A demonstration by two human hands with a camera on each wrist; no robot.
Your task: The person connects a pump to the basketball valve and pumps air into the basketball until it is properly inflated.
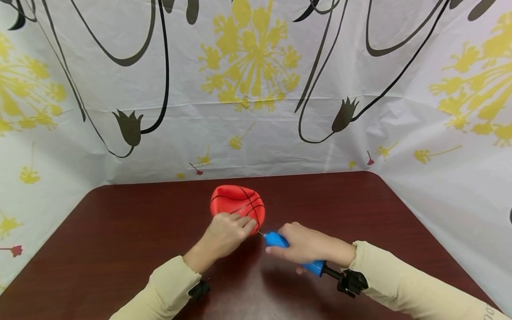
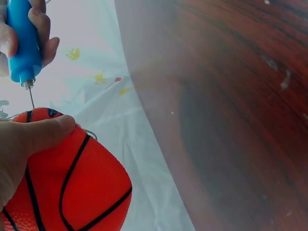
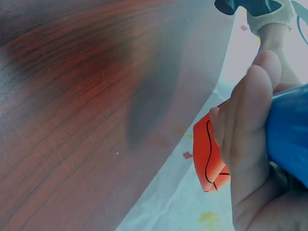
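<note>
A partly deflated red toy basketball with black lines is gripped by my left hand, its skin dented at the top. In the left wrist view the left thumb lies across the ball near its valve end. My right hand is wrapped round a blue hand pump. The thin metal needle on the pump's tip points at the ball and meets its surface in the left wrist view. In the right wrist view the blue barrel sits in the palm, with the ball behind the fingers.
Both hands work over a dark reddish-brown table with rounded far corners. A white sheet with yellow and dark flower prints hangs behind it and along both sides. Black wrist devices sit below the cream sleeves.
</note>
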